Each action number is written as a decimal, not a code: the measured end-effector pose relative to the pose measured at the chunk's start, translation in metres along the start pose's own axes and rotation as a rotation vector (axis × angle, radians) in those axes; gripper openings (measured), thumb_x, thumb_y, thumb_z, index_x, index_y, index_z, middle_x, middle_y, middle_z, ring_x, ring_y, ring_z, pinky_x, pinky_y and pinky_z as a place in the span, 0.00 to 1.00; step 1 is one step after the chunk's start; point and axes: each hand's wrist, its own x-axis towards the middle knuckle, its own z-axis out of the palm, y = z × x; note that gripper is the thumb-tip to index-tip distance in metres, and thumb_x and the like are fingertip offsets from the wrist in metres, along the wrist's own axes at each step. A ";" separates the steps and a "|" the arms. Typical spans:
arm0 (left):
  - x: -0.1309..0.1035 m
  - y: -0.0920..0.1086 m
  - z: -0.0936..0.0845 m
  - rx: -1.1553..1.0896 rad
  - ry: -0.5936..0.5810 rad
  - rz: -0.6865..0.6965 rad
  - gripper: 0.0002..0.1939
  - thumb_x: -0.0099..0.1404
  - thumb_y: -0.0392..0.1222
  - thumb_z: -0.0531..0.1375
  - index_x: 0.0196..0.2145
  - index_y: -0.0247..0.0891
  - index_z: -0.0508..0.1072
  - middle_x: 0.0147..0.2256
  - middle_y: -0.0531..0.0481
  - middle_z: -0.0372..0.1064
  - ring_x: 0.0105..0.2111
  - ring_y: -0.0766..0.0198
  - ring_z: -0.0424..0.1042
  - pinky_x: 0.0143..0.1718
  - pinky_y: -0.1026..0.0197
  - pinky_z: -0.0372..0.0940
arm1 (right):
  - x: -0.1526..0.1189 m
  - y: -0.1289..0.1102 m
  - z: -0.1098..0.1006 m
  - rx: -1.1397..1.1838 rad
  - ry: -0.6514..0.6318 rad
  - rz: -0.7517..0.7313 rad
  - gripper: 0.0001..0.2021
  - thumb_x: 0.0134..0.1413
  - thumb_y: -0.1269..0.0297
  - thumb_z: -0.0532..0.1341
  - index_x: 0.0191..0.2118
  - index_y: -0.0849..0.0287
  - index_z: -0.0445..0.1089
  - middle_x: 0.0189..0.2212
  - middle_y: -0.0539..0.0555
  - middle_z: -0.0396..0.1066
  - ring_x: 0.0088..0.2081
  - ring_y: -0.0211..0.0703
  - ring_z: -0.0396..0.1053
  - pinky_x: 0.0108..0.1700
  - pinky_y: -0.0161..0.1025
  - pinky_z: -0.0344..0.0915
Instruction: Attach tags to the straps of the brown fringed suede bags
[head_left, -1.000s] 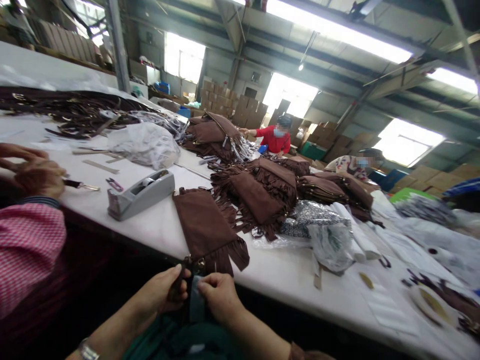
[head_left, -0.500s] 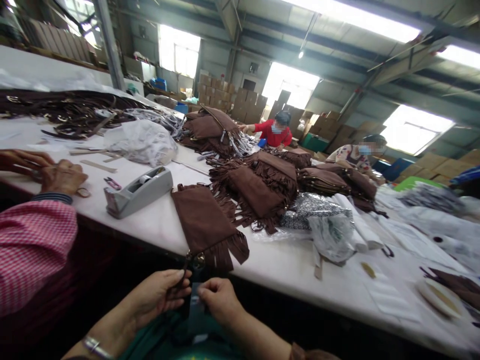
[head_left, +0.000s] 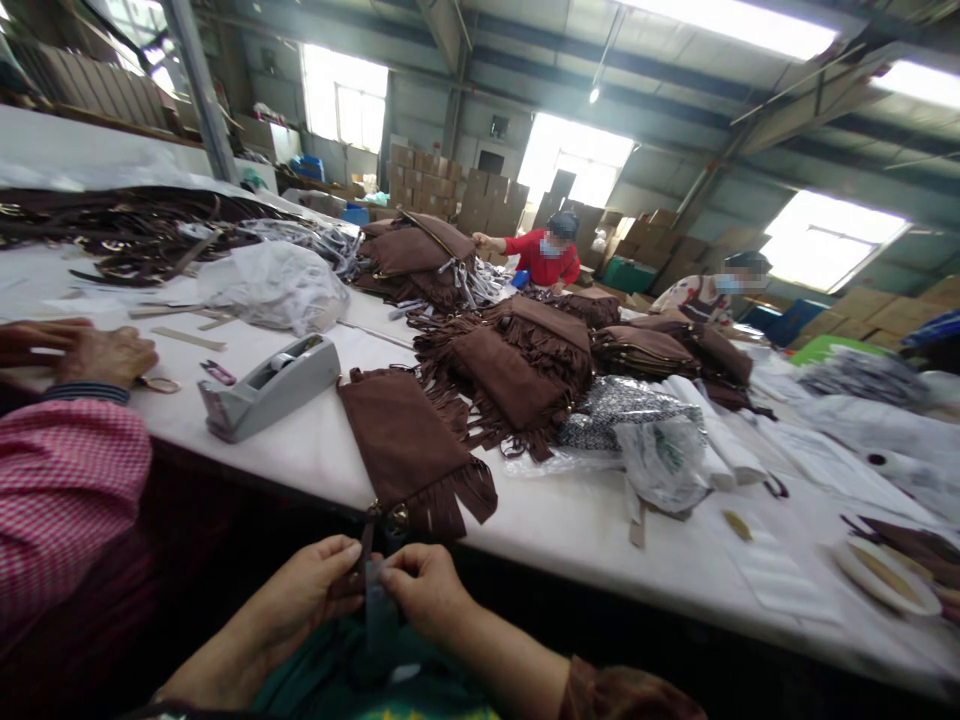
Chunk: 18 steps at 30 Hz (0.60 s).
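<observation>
A brown fringed bag lies flat at the table's front edge, with a thin brown strap hanging from its near corner by metal hardware. My left hand is closed, pinching this strap below the edge. Close beside it, my right hand pinches the top of a clear plastic piece against the strap. Whether the plastic is tape or a small sleeve, I cannot tell. A grey tape dispenser stands left of the bag.
Several brown fringed bags are heaped behind. At left a co-worker's hands rest on the white table near scissors handles. Crumpled plastic, a plastic-wrapped bundle and a tape roll lie about. Two people work across the table.
Both my hands have shifted slightly left, and the clear plastic now sits closer against the strap. The bag stays put. A person in red across the table has moved an arm a little.
</observation>
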 end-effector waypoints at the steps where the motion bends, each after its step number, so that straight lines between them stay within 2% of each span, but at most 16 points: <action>1: 0.000 0.001 0.000 -0.019 -0.014 0.003 0.25 0.42 0.53 0.77 0.29 0.35 0.74 0.31 0.45 0.77 0.32 0.58 0.77 0.35 0.59 0.73 | 0.001 -0.002 0.002 -0.040 0.007 -0.012 0.05 0.47 0.68 0.64 0.27 0.63 0.77 0.21 0.49 0.72 0.24 0.37 0.65 0.28 0.32 0.61; 4: -0.001 0.005 0.000 -0.054 -0.036 0.007 0.23 0.41 0.50 0.78 0.29 0.34 0.76 0.31 0.45 0.77 0.33 0.59 0.76 0.39 0.57 0.72 | 0.003 -0.004 0.004 -0.171 0.021 -0.065 0.07 0.50 0.71 0.62 0.31 0.62 0.79 0.26 0.51 0.77 0.29 0.41 0.71 0.32 0.33 0.64; 9: 0.000 0.004 0.002 -0.024 -0.029 0.011 0.21 0.42 0.49 0.77 0.27 0.35 0.76 0.27 0.49 0.75 0.29 0.62 0.73 0.35 0.62 0.69 | 0.003 -0.004 0.000 -0.612 0.020 -0.397 0.09 0.53 0.70 0.61 0.36 0.58 0.80 0.35 0.54 0.79 0.38 0.44 0.75 0.41 0.34 0.65; 13: 0.003 0.002 0.005 0.018 0.020 0.027 0.20 0.40 0.50 0.76 0.24 0.35 0.75 0.22 0.52 0.72 0.26 0.64 0.69 0.30 0.64 0.65 | -0.001 -0.013 -0.002 -0.943 -0.020 -0.479 0.09 0.56 0.65 0.60 0.36 0.57 0.78 0.34 0.56 0.78 0.36 0.45 0.74 0.37 0.35 0.65; 15: 0.004 0.001 0.007 0.055 0.058 0.048 0.19 0.41 0.50 0.75 0.23 0.35 0.75 0.22 0.51 0.72 0.25 0.64 0.68 0.29 0.64 0.64 | -0.004 -0.016 -0.002 -1.013 -0.041 -0.500 0.09 0.57 0.64 0.60 0.36 0.57 0.78 0.34 0.56 0.77 0.35 0.45 0.74 0.36 0.35 0.65; 18: 0.004 0.001 0.007 0.168 0.135 0.125 0.16 0.41 0.48 0.73 0.22 0.35 0.75 0.21 0.51 0.71 0.24 0.64 0.66 0.27 0.65 0.60 | -0.009 -0.015 -0.002 -0.988 -0.045 -0.556 0.09 0.57 0.66 0.60 0.35 0.57 0.79 0.34 0.56 0.78 0.35 0.44 0.74 0.36 0.35 0.65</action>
